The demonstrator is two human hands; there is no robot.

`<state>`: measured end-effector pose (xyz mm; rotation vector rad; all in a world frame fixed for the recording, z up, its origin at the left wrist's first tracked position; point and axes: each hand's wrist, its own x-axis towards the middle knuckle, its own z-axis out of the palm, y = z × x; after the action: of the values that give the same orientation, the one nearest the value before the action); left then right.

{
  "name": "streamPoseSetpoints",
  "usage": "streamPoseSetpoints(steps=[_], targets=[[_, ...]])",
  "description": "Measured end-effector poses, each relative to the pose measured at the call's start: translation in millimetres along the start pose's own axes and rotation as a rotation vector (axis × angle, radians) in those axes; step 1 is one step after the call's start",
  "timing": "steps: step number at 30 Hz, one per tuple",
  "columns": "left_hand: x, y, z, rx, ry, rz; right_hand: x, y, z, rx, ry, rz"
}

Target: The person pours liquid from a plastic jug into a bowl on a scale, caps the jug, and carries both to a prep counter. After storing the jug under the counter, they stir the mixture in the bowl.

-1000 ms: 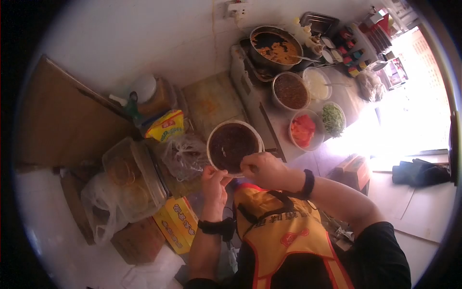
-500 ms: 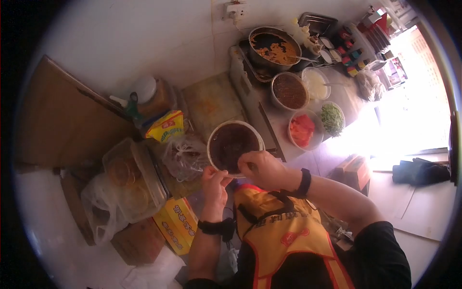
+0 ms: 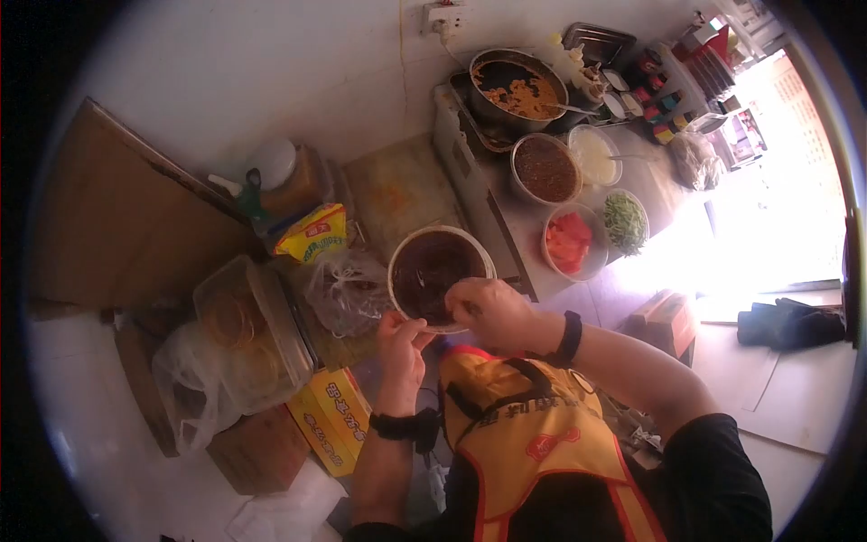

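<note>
A round white tub point(image 3: 489, 264) of dark brown sauce point(image 3: 433, 271) is in front of me, at the near edge of the worktop. My left hand point(image 3: 403, 352) pinches its near rim between thumb and fingers. Over the right side of the sauce, my right hand point(image 3: 495, 314) is closed like a fist. Whatever it grips is hidden behind the fingers. Streaks and a swirl mark the sauce's surface. A knotted clear plastic bag point(image 3: 348, 294) lies just left of the tub.
At right stand bowls of red-brown sauce point(image 3: 545, 170), white paste point(image 3: 593, 155), red slices point(image 3: 569, 242) and chopped greens point(image 3: 624, 222). Behind them is a metal pot point(image 3: 497, 110). A yellow packet point(image 3: 312, 233), a clear bin point(image 3: 262, 361) and a yellow carton point(image 3: 330, 423) are at left.
My right hand has shifted slightly left over the tub, and the sauce's surface pattern has changed. My left hand stays on the rim.
</note>
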<state>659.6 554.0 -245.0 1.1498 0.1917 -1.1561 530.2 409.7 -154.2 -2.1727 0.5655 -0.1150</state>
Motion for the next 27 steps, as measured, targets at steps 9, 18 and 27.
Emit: streamPoseSetpoints(steps=[9,18,27], targets=[[1,-5,-8,0.009,-0.045,-0.001,-9,-13,-5,-0.112,-0.149,0.019],[-11,2,9,-0.005,0.024,-0.018,-5,-15,-7,-0.053,0.110,0.157],[1,-3,-2,-0.008,0.010,0.023,-7,-2,3,0.031,0.035,0.014]])
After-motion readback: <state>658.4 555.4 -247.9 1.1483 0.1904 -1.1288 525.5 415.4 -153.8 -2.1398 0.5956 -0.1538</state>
